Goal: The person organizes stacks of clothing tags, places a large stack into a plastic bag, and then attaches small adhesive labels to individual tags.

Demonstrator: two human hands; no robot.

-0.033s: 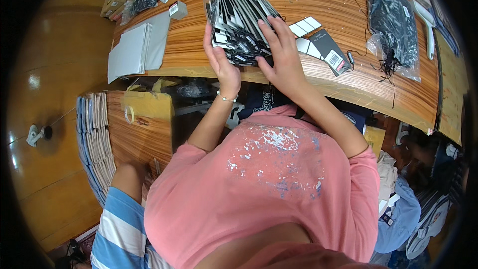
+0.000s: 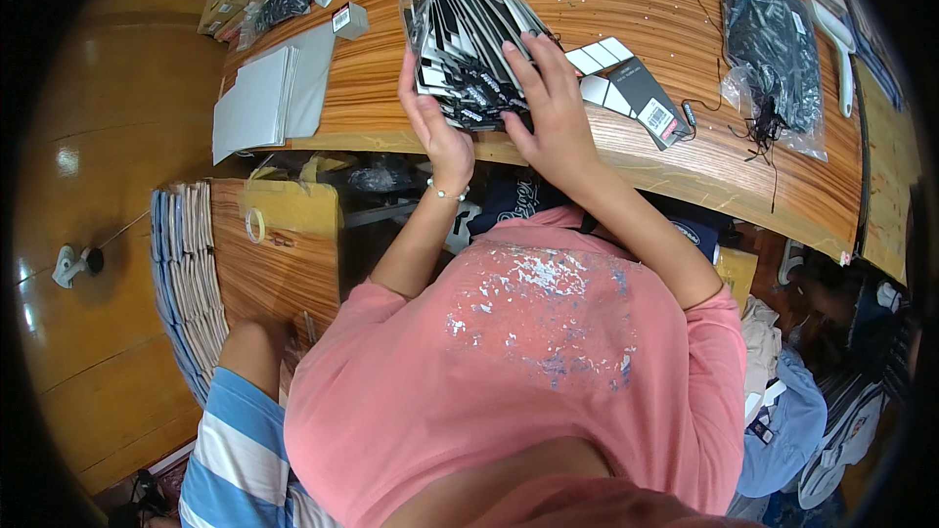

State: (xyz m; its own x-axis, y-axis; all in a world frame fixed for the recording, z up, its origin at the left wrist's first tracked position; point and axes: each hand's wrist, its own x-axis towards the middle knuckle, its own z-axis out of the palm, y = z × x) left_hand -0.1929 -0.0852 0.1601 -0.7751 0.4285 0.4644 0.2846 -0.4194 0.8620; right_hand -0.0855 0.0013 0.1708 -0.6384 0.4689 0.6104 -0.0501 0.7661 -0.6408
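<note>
A clear plastic bag packed with black and white hang tags (image 2: 474,24) lies near the table's front edge, black plastic tag ends bunched at its near end. My left hand (image 2: 437,122) cups the bag's left side, thumb resting along the edge. On the right side my right hand (image 2: 556,103) presses with fingers spread and thumb at the near corner, so the bag is gripped between both hands. Beside my right hand lie a dark hang tag (image 2: 641,88) with a white barcode label and a black cord, and some white card strips (image 2: 599,57).
White sheets (image 2: 256,98) and a small box (image 2: 349,20) are on the left of the wooden table (image 2: 391,117). At the right lie a bag of black cords (image 2: 768,49) and a white-handled tool (image 2: 833,49). Folded garments (image 2: 191,264) are stacked at lower left.
My right hand's fingers have shifted very slightly to the left on the bag. Everything else stays where it was.
</note>
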